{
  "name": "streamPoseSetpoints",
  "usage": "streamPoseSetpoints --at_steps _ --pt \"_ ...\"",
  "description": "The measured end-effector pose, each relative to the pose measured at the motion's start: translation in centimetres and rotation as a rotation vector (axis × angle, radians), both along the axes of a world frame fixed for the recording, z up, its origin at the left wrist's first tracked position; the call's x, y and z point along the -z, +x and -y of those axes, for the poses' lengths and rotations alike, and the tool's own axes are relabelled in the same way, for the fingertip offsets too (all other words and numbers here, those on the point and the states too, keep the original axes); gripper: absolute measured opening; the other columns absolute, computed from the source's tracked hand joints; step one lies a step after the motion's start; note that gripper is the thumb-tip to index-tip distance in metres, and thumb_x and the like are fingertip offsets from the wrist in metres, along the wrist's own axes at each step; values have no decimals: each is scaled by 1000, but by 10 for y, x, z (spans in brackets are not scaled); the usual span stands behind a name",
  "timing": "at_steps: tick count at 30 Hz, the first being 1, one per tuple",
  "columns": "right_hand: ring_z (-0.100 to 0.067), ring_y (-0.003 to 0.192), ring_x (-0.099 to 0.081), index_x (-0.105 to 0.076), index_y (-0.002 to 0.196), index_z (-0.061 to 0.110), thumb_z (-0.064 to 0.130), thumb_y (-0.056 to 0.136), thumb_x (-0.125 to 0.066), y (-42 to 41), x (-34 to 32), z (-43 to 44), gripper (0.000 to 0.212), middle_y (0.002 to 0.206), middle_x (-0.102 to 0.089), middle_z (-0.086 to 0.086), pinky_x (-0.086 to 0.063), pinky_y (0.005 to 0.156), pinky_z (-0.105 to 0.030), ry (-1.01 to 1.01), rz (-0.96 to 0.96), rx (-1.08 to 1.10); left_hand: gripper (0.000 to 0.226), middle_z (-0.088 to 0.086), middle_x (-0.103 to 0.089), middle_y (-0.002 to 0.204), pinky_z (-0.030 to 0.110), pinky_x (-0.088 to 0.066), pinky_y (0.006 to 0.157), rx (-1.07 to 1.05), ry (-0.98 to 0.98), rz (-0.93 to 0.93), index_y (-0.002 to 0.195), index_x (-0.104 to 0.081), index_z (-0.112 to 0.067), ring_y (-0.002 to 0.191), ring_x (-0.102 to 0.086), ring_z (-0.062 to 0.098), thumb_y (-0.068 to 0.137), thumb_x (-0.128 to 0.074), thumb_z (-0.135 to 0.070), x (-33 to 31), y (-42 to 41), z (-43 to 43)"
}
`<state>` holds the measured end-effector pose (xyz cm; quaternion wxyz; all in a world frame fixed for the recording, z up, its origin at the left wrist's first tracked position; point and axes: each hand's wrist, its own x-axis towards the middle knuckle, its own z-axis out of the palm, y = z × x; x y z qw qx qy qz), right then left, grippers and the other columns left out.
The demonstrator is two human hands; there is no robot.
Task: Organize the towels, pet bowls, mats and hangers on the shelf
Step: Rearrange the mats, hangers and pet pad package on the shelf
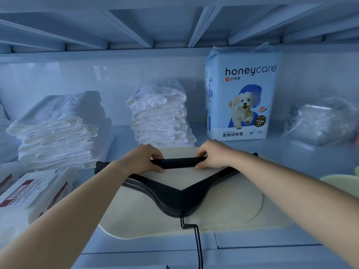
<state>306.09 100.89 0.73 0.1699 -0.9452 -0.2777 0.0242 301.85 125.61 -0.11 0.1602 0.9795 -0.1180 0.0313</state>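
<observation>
Black hangers (180,199) lie stacked flat on cream mats (229,208) on the shelf, hooks pointing toward me. My left hand (143,159) grips the left part of the hangers' crossbar. My right hand (214,154) grips the same bar a little to the right. Two stacks of folded white towels stand behind, one at the left (58,131) and one in the middle (161,115).
A honeycare training-pad pack (242,94) stands upright at the back right. A clear plastic-wrapped bundle (320,121) lies at the far right. White packets with red print (37,189) sit at the front left. A pale rim (338,181) shows at the right edge.
</observation>
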Motion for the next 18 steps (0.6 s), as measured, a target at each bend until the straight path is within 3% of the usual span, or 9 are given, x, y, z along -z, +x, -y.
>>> streamPoseSetpoints --at_steps 3,7,13,18 --pt "-4 81 -57 -70 98 27 34 71 -79 -4 0 5 29 86 -62 15 -43 70 -19 28 9 1 24 -22 -59 91 11 -37 68 36 -37 -15 88 -62 -42 82 -54 -4 69 -77 -45 -1 -1 5" --pt "2 70 -52 -70 97 27 32 71 -79 -11 1 12 28 73 -53 23 -37 58 -15 42 78 5 22 -24 -58 91 14 -42 72 92 -71 59 89 -58 -47 85 -57 -2 74 -73 -45 -1 1 23" --pt "-10 85 -57 -69 100 27 34 73 -77 -17 2 15 29 82 -51 19 -40 65 -21 22 119 -2 17 -26 -57 86 28 -50 81 87 25 64 87 -60 -46 85 -58 3 79 -67 -34 4 -2 29" --pt "-10 76 -57 -70 96 23 34 75 -76 -17 2 16 24 78 -55 16 -41 62 -20 78 129 12 12 -25 -59 87 24 -48 74 15 4 120 85 -63 -45 80 -57 2 83 -66 -34 0 -13 20"
